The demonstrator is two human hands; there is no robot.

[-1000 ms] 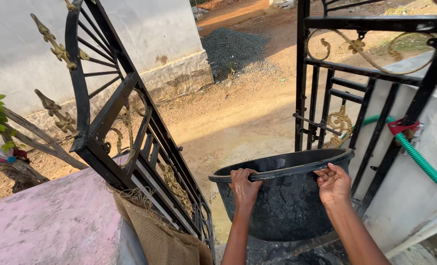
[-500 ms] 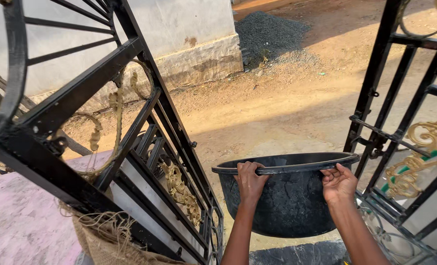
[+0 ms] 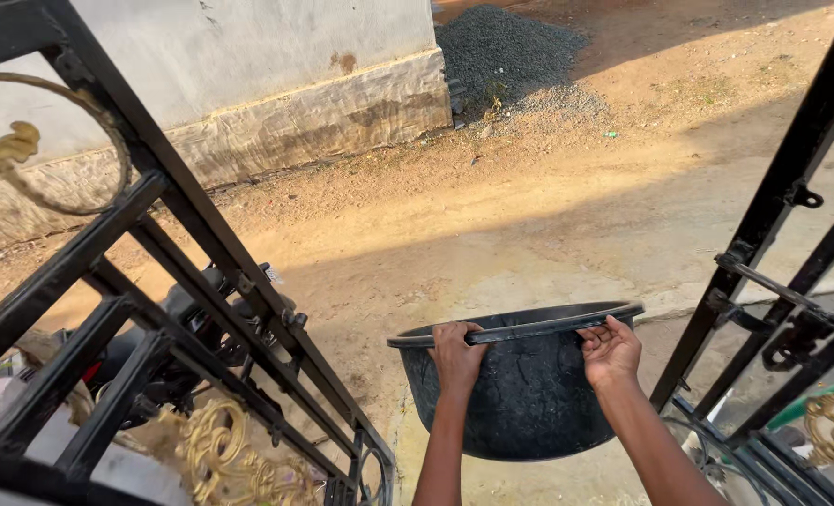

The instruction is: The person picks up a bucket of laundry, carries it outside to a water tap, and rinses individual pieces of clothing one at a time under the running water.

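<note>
**Black plastic tub carried through an open gateway**

Black round plastic tub point(image 3: 520, 394) with a dull, scuffed wall hangs in the air in front of us, low in the middle of the view, over pale ground at the gateway. We hold it by its rolled rim with both bare hands. Our left hand point(image 3: 456, 354) has its grip closed over the near left part of the rim, fingers hooked over the top edge. Our right hand point(image 3: 609, 349) has its grip closed on the near right part of the rim, fingers curled over the edge and thumb along the outside. Both forearms reach up from the bottom edge of the view. The tub sits nearly level, its far rim tipped slightly higher on the right. We cannot see what is inside it.

To our left stands a black iron gate leaf point(image 3: 155, 281) with slanting bars and gold scrollwork point(image 3: 220, 450) near its foot. To our right stands a second black iron gate leaf point(image 3: 773, 281), with a latch bracket and a gold ornament low at the right edge. The tub is between the two leaves, touching neither.

Beyond the tub lies a sandy dirt road point(image 3: 492, 206) in sunlight and shadow. On its far side runs a whitewashed wall point(image 3: 248, 56) with a stained stone base, and a heap of dark grey gravel point(image 3: 506, 47) lies beside the wall's end.
</note>
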